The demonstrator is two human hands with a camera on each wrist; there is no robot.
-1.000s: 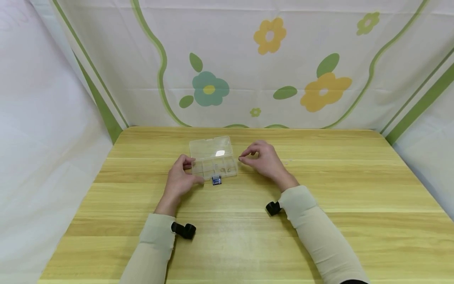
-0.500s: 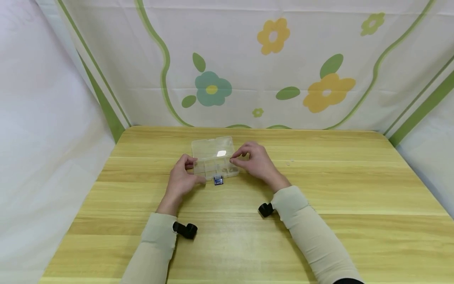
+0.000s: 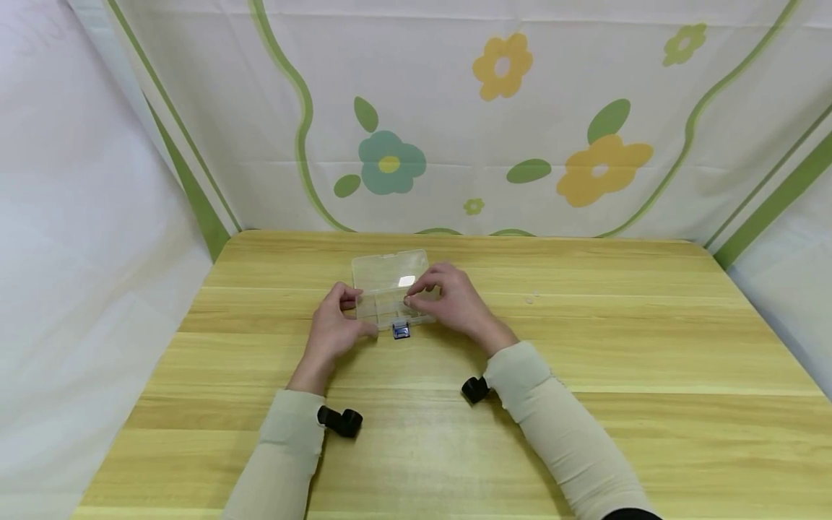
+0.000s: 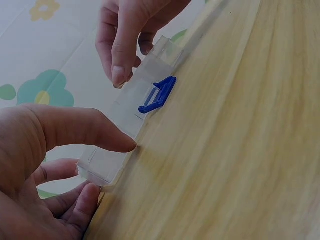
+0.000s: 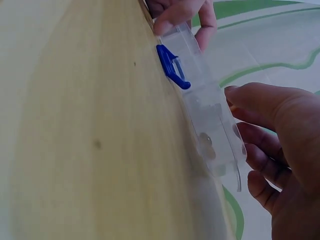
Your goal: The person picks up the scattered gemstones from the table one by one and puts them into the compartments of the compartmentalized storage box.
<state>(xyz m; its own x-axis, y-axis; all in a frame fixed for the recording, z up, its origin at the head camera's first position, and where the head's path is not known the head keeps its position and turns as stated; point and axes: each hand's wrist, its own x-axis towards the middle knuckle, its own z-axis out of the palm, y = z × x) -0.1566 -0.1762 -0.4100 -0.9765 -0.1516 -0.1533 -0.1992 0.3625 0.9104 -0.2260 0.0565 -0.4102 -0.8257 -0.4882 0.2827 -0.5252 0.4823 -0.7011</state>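
A clear plastic compartment box (image 3: 385, 306) lies on the table with its lid (image 3: 388, 269) raised at the back. A blue latch (image 3: 401, 330) hangs down from the box's front edge. My left hand (image 3: 331, 325) grips the left end, thumb along the front wall and fingers round the far side. My right hand (image 3: 451, 300) is over the right compartments with thumb and index fingertips pinched together. A tiny thing sits at those tips, largely hidden; I cannot tell its kind. Small round clear pieces (image 5: 206, 139) show through the box wall in the right wrist view.
Two tiny clear pieces (image 3: 531, 297) lie on the wooden table (image 3: 416, 440) to the right of the box. Behind the table's far edge hangs a white cloth (image 3: 442, 108) printed with flowers. Black wrist cameras (image 3: 342, 423) stick out from both sleeves.
My right hand has moved left from beside the box to over its compartments, fingertips still pinched. My left hand has kept its hold on the box.
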